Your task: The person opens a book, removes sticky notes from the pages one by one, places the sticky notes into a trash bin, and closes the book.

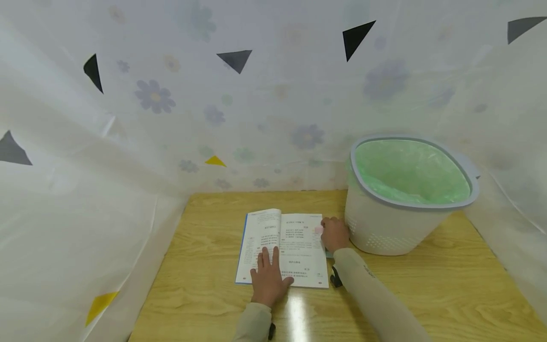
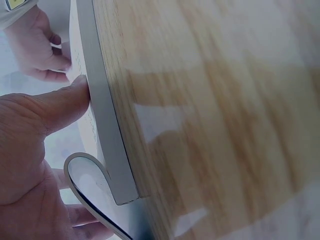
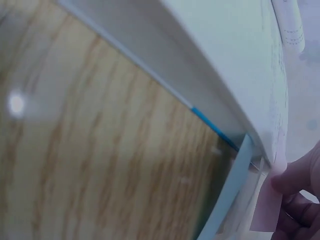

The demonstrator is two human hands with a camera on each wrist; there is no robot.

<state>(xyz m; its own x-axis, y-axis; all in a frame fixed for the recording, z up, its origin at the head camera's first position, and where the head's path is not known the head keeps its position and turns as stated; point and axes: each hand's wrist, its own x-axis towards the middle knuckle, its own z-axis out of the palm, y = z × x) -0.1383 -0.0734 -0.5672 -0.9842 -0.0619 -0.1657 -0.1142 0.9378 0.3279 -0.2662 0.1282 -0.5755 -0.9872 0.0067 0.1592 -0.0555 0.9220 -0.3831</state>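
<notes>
- We see a wooden counter [image 1: 427, 285] carrying a white basket [image 1: 384, 232] with a green liner.
- An open book [image 1: 295, 237] lies flat just left of the basket.
- Our left hand [image 1: 267, 278] presses the lower pages, fingers straight.
- Our right hand [image 1: 335, 233] pinches a pink slip [image 3: 265, 215] at the book's right edge.

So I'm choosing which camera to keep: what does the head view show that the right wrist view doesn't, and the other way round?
Only the head view shows the white bin with its green liner, the left hand flat on the open book, and the flowered curtain. Only the right wrist view shows a pink slip pinched by the fingers at the book's edge. Both show the book, the right hand and the wooden table.
</notes>
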